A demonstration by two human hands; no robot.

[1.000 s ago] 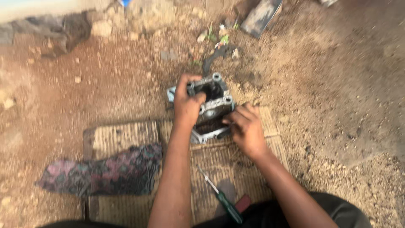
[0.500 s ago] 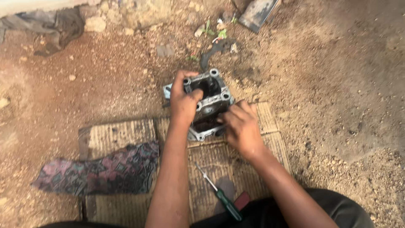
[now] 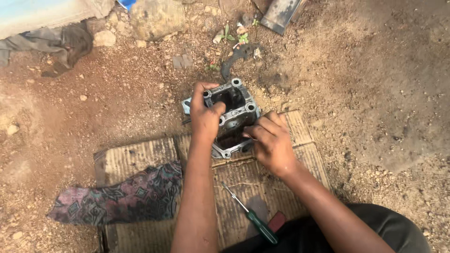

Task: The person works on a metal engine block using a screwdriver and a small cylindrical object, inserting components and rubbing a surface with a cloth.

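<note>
a patterned cloth [image 3: 117, 197] lies on the cardboard [image 3: 140, 154] at left. my left hand [image 3: 204, 115] clamps the near-left rim of the grey metal engine casing [image 3: 232, 117], which rests on the cardboard's far edge. my right hand [image 3: 272, 143] pinches its right side. a green-handled screwdriver [image 3: 251, 220] lies near me.

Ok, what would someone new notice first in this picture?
Probably the grey metal engine block at centre, gripped by the left hand and right hand over a cardboard sheet. Next, the patterned cloth at lower left and the green-handled screwdriver between the forearms.
</note>
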